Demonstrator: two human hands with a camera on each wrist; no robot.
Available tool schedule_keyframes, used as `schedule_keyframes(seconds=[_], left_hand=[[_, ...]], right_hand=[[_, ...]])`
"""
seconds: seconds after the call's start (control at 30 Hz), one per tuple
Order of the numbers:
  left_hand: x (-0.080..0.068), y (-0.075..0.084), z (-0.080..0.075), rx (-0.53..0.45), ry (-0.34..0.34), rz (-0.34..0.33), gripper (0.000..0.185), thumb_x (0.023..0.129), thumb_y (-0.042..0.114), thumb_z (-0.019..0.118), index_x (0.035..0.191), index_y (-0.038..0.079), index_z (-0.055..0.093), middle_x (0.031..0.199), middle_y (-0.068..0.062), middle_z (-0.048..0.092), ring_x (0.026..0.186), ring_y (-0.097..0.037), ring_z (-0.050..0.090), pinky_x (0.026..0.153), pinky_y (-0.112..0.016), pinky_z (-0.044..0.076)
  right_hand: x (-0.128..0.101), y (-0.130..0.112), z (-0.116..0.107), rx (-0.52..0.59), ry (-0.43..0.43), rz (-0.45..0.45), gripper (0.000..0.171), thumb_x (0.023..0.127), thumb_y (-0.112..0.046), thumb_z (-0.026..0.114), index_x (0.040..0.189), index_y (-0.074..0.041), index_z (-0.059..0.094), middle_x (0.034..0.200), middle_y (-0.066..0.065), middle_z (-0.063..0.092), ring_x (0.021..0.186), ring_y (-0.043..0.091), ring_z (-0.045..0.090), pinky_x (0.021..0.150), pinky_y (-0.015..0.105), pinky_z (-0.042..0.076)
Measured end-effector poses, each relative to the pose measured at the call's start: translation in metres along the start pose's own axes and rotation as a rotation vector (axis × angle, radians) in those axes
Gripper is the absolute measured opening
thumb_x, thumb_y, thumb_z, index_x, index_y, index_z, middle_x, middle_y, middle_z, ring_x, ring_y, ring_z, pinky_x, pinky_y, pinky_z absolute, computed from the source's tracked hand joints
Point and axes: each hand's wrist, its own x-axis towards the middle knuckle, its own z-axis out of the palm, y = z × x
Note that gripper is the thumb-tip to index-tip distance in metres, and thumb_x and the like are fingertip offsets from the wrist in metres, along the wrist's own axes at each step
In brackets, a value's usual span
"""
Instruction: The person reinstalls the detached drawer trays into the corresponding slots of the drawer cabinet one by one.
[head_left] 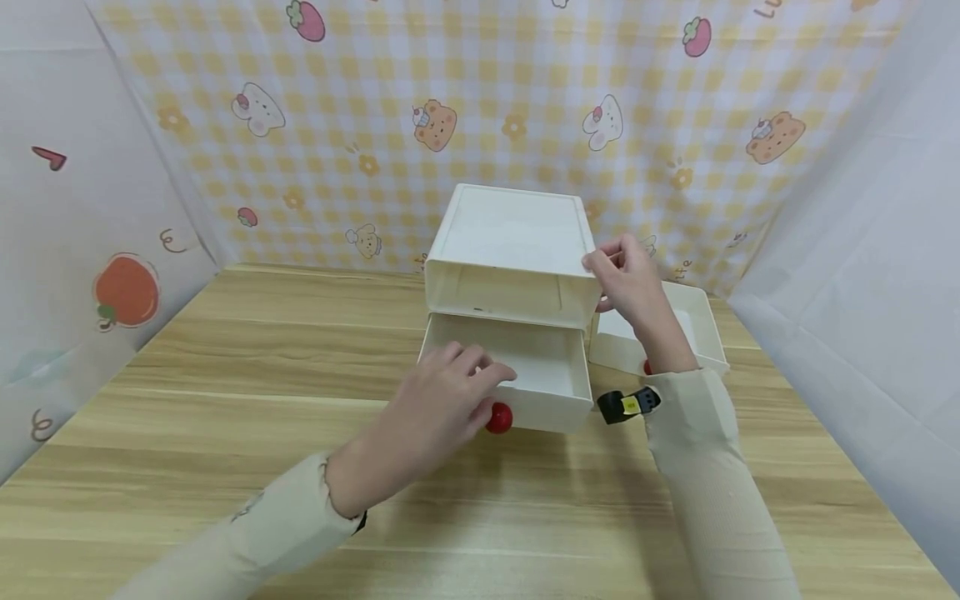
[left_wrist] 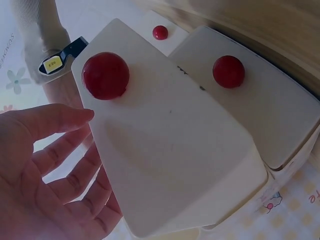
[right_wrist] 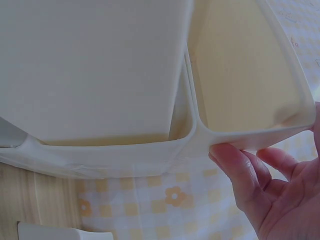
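A white drawer cabinet stands on the wooden table, its top slot without a drawer. Below that slot, a white drawer with a round red knob sticks well out, nothing visible inside. My left hand is at this drawer's front rim, thumb tip right at the edge, the other fingers loosely bent and spread past the rim in the left wrist view. With my right hand I hold the cabinet's upper right front corner. In the right wrist view the thumb presses its side wall.
Another white drawer rests on the table to the cabinet's right, its red knob partly hidden by my right wrist. Under the pulled-out drawer sits a further drawer with a red knob. A checked, printed cloth hangs behind; white sheets flank the table.
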Motion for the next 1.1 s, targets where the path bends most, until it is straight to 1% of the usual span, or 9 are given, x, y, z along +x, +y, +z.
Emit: schedule_keyframes(seconds=[0.1, 0.17, 0.4, 0.63, 0.77, 1.1], left_hand=[[-0.0001, 0.001, 0.0012, 0.011, -0.006, -0.003, 0.031, 0.072, 0.005, 0.071, 0.1, 0.019, 0.067, 0.091, 0.002, 0.062, 0.079, -0.017, 0.056, 0.073, -0.029, 0.05], [-0.0003, 0.0012, 0.0021, 0.015, -0.005, -0.003, 0.031, 0.072, 0.004, 0.072, 0.1, 0.019, 0.067, 0.091, 0.002, 0.062, 0.079, -0.018, 0.056, 0.073, -0.03, 0.05], [-0.0006, 0.0013, 0.0067, 0.029, -0.001, 0.002, 0.028, 0.071, 0.003, 0.073, 0.094, 0.018, 0.067, 0.085, 0.001, 0.061, 0.076, -0.018, 0.054, 0.066, -0.028, 0.047], [0.0006, 0.0023, 0.0071, 0.038, 0.0, 0.002, 0.027, 0.071, 0.003, 0.072, 0.093, 0.018, 0.067, 0.084, 0.001, 0.061, 0.073, -0.017, 0.052, 0.063, -0.026, 0.046], [0.0017, 0.0025, 0.0067, 0.044, 0.008, 0.002, 0.026, 0.071, 0.003, 0.072, 0.093, 0.018, 0.067, 0.084, 0.001, 0.06, 0.071, -0.017, 0.051, 0.061, -0.025, 0.044], [0.0054, 0.0006, 0.0068, 0.022, -0.002, -0.021, 0.025, 0.073, 0.002, 0.07, 0.092, 0.018, 0.067, 0.085, 0.001, 0.061, 0.072, -0.017, 0.05, 0.058, -0.023, 0.038]], right_hand=[[0.0, 0.0002, 0.0001, 0.001, 0.002, 0.0, 0.02, 0.091, -0.028, 0.048, 0.099, -0.011, 0.044, 0.091, 0.005, 0.047, 0.066, 0.015, 0.054, 0.055, 0.025, 0.055], [0.0, 0.0006, 0.0002, 0.0, 0.002, -0.001, 0.02, 0.091, -0.028, 0.048, 0.099, -0.01, 0.044, 0.091, 0.006, 0.047, 0.065, 0.015, 0.055, 0.055, 0.025, 0.055], [-0.0001, 0.0006, 0.0003, -0.005, 0.003, -0.001, 0.022, 0.091, -0.029, 0.048, 0.101, -0.01, 0.044, 0.092, 0.005, 0.047, 0.067, 0.015, 0.053, 0.055, 0.025, 0.055], [-0.0004, -0.0003, -0.0003, -0.006, 0.005, 0.0, 0.02, 0.091, -0.028, 0.048, 0.1, -0.011, 0.044, 0.091, 0.005, 0.047, 0.066, 0.014, 0.053, 0.055, 0.024, 0.054], [-0.0006, -0.0004, -0.0003, -0.005, 0.004, 0.003, 0.019, 0.091, -0.028, 0.048, 0.099, -0.012, 0.044, 0.091, 0.004, 0.047, 0.067, 0.015, 0.052, 0.055, 0.024, 0.054], [-0.0007, -0.0009, 0.0001, -0.008, 0.007, 0.006, 0.019, 0.091, -0.029, 0.048, 0.099, -0.012, 0.044, 0.091, 0.005, 0.046, 0.071, 0.017, 0.052, 0.055, 0.024, 0.054]])
